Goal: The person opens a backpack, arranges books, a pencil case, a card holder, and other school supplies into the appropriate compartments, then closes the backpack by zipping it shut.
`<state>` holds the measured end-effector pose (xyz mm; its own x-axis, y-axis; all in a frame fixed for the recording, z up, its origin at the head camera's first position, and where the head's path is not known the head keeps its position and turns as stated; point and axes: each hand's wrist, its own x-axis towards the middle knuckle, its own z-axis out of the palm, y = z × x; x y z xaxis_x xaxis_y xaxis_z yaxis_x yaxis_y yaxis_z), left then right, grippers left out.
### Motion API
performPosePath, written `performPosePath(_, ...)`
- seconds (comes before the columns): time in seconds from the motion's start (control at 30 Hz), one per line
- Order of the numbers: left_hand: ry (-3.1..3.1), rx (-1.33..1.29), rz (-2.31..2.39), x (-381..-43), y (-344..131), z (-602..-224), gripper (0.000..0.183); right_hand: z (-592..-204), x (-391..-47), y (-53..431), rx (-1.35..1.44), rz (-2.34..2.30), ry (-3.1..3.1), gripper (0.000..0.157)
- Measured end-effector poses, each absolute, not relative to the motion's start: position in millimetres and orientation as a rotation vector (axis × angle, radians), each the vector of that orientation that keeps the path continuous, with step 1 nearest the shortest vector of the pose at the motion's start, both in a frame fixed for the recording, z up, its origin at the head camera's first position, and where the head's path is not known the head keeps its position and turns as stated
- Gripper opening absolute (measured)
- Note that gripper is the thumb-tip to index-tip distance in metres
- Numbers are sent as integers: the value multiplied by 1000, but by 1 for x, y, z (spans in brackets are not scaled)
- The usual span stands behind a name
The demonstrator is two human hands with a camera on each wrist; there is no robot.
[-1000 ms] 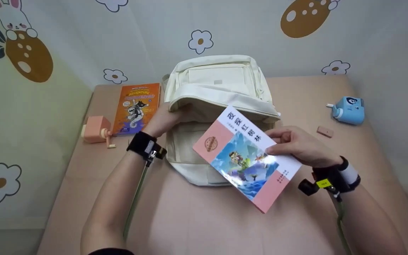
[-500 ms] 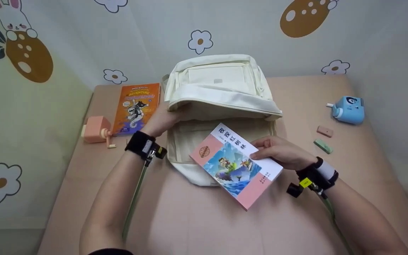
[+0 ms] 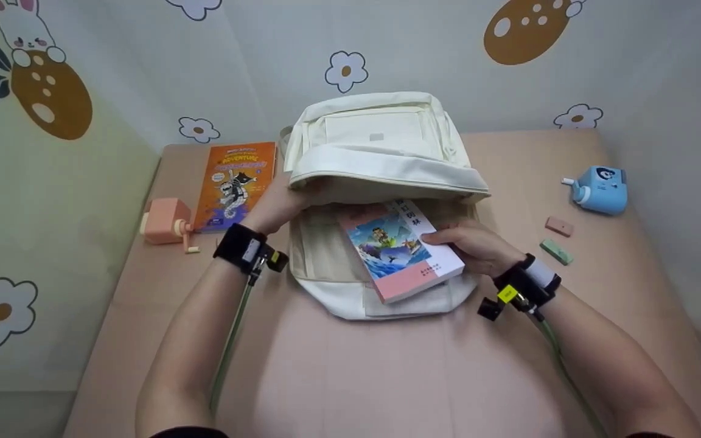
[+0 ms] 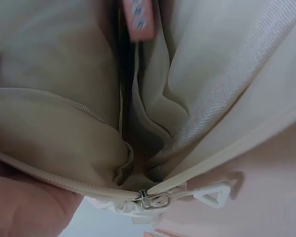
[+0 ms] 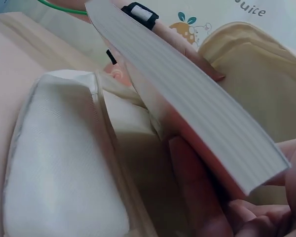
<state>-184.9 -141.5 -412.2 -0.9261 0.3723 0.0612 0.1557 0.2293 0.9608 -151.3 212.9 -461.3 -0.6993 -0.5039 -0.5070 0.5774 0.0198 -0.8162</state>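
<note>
A cream backpack (image 3: 381,161) lies in the middle of the table with its main compartment unzipped. My left hand (image 3: 274,204) grips the raised edge of the opening at its left end; most of its fingers are hidden under the fabric. A pink, white and blue paperback book (image 3: 387,243) is pinched between thumb and fingers of my right hand (image 3: 478,243). The book's top end is inside the opening, under the flap, while its bottom end sticks out toward me. In the left wrist view, a pink corner of the book (image 4: 139,22) shows between the lining walls.
An orange book (image 3: 235,185) lies left of the backpack, beside a pink pencil sharpener (image 3: 167,222) with a crank. On the right are a blue crank sharpener (image 3: 599,190), a pink eraser (image 3: 559,226) and a green eraser (image 3: 556,251). A patterned curtain (image 3: 265,67) stands behind the table.
The right hand has carried the book left and into the backpack's opening, turning it more upright. The green eraser, hidden at first, has come into sight. The left hand has stayed at the flap.
</note>
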Motion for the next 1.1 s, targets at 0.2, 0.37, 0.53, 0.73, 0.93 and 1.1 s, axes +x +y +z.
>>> performPosePath(0.2, 2318, 486, 1753, -184, -142, -412, 73, -466, -164, 200, 156, -1969, 1412, 58)
performPosePath(0.37, 2317, 510, 1757, -184, -141, -411, 71, -471, -178, 188, 173, -2110, 1421, 54)
performPosePath(0.53, 2315, 526, 1761, -185, -140, -411, 70, -474, -189, 179, 161, -2225, 1479, 42)
performPosePath(0.73, 2291, 451, 1783, -194, -143, -425, 67, -474, -192, 172, 202, -2285, 1512, 45)
performPosePath(0.93, 2307, 437, 1762, -201, -146, -436, 71, -480, -192, 163, 163, -2386, 1527, 49)
performPosePath(1.1, 2311, 464, 1767, -201, -146, -438, 73, -483, -197, 156, 187, -2496, 1405, 44)
